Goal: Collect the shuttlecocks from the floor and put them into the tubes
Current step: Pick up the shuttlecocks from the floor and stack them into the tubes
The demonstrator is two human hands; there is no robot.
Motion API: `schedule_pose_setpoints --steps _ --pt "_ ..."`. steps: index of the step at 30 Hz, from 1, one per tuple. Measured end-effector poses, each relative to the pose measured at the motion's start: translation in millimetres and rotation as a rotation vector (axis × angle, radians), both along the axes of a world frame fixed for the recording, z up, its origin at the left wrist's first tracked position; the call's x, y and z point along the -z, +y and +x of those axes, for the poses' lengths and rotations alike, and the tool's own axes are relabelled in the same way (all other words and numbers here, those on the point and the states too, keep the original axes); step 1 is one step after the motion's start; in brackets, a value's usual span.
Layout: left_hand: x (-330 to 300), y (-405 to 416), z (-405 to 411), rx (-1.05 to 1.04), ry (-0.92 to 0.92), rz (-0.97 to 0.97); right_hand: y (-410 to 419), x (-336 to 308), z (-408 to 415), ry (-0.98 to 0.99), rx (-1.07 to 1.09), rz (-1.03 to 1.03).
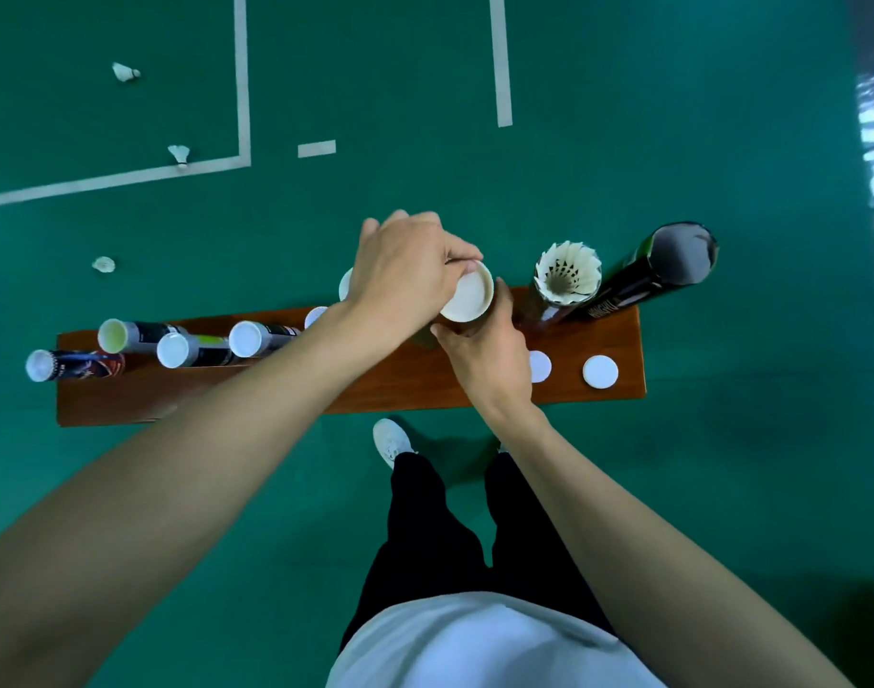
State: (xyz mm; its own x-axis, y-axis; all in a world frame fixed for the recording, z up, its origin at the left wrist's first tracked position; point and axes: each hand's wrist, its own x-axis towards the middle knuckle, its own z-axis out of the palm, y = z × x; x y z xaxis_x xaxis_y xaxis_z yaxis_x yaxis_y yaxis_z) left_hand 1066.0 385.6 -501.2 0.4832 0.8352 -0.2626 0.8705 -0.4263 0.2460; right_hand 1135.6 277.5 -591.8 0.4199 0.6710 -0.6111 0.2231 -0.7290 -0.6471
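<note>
The person stands over a low wooden bench (425,384) on the green court floor (623,141). The left hand (405,275) is curled over a white cap (467,297), fingers pinching its rim as it sits at the mouth of an upright tube. The right hand (489,355) is wrapped around that tube just below the cap, hiding most of it.

Just to the right stands an open tube (549,310) packed with feather shuttlecocks (568,273), their white skirts showing above the rim. Next to it a black tube (658,275) stands open, and I cannot tell what is inside it. Two loose white lids (600,372) lie flat on the bench near the right end, one partly behind the right wrist. Toward the left end stand four capped tubes (246,339) close together.

Three shuttlecocks lie on the floor well away from the bench: one far out (125,72), one on a white court line (179,154), and one nearer (103,264). A white shoe (390,441) and black trousers (425,528) show below.
</note>
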Motion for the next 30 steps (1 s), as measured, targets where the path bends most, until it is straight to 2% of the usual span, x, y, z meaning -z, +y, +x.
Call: schedule_pose_setpoints --steps 11,17,30 --pt "11.8 -13.7 -6.8 0.051 0.083 0.041 0.0 3.6 -8.3 -0.069 0.003 0.069" --pt "2.5 -3.6 -8.5 0.081 0.154 0.275 -10.0 4.0 -10.4 -0.088 -0.001 0.095" --pt "5.3 -18.1 -5.8 0.221 0.247 0.251 -17.9 0.8 -4.7 -0.056 -0.033 0.115"
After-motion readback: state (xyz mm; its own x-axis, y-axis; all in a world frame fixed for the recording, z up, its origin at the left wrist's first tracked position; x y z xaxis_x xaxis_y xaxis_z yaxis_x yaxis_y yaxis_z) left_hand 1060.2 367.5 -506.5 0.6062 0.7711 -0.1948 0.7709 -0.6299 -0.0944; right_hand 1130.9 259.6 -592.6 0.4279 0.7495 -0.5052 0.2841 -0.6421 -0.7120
